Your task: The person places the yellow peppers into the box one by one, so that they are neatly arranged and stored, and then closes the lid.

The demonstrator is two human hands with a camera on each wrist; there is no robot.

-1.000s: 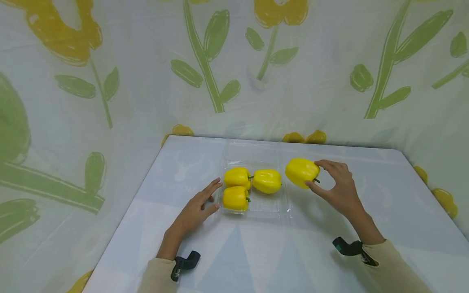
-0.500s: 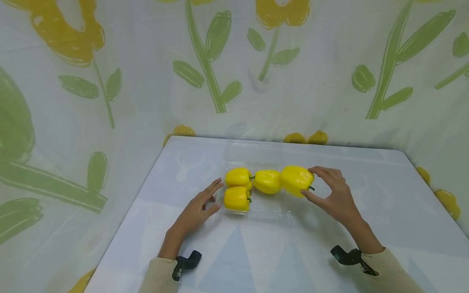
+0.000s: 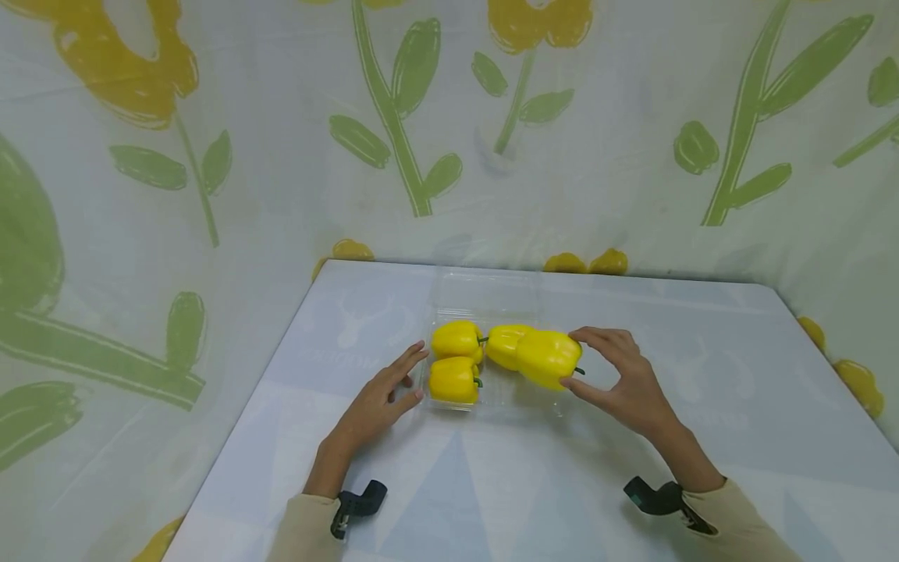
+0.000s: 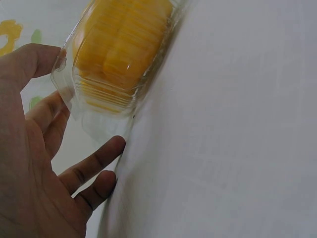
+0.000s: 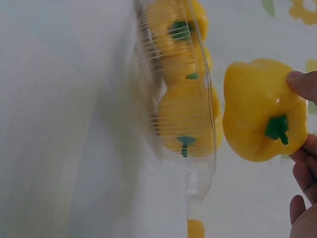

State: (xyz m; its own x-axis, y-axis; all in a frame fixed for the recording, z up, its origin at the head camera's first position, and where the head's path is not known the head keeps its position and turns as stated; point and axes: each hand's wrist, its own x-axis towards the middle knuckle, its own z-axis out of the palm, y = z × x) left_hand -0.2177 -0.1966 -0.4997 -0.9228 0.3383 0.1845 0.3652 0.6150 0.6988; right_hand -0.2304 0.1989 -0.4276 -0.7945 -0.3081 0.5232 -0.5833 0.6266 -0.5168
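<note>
Peppers (image 3: 504,345), 4 yellow w/ green stems: 3 in clear box (image 3: 500,395), 1 held over it. Clock = head view, centred on box. L to R:

L sleeve (image 3: 305,531), beige, approx 8 o'c; L wrist cam (image 3: 361,499), blk, btwn 7 & 8. L hand (image 3: 375,402) btwn 8 & 9 o'c, fingers loosely spread, grasping nil; tips right by box's L rim. L wrist view: a digit tip overlaps rim, can't tell if pressing.

Rear-L pepper (image 3: 453,340) at 10 o'c, stem twd 3; front-L pepper (image 3: 451,381) at 8, just beside it. Lid (image 3: 485,290) open, at 12. Third pepper, 12 to 1 o'c, partly hidden by held pepper (image 3: 549,359).

Held pepper at 3 o'c, pinched btwn R hand's (image 3: 618,382) thumb & fingers, stem approx twd 4; R wrist view shows it apart from rim. R wrist cam (image 3: 655,496), blk, & R sleeve (image 3: 737,523), beige, both approx 4 o'c.

Pale table (image 3: 492,484) under all; flower-print curtain (image 3: 597,172) behind, 12 o'c.
</note>
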